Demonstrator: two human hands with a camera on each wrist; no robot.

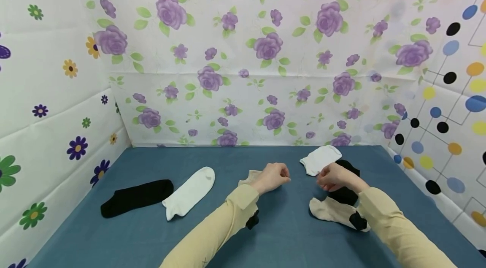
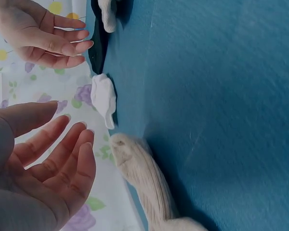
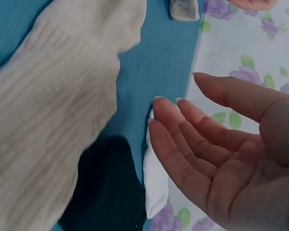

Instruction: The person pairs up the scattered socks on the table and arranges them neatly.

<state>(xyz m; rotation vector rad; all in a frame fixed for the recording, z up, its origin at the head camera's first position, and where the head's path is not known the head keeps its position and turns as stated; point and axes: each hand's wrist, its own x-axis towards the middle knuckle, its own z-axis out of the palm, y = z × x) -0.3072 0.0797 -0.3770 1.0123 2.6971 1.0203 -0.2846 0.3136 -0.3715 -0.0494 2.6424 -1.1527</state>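
Observation:
My left hand (image 1: 271, 178) hovers over the middle of the table, fingers loosely bent and nothing held. Beneath that wrist lies a beige ribbed sock (image 2: 147, 185), partly hidden by the sleeve, a black part showing at its near end. Across from it my right hand (image 1: 337, 176) is also empty, with relaxed fingers and the thumb apart. Around it lie a white sock (image 1: 320, 159) at the back, a black sock (image 1: 343, 196) partly covered by the hand, and a beige sock with a black patch (image 1: 330, 209) in front.
On the left side of the blue-covered table (image 1: 125, 242), a black sock (image 1: 136, 197) lies with its end against a white sock (image 1: 191, 192). Patterned cloth walls stand at the back (image 1: 243, 103), left and right.

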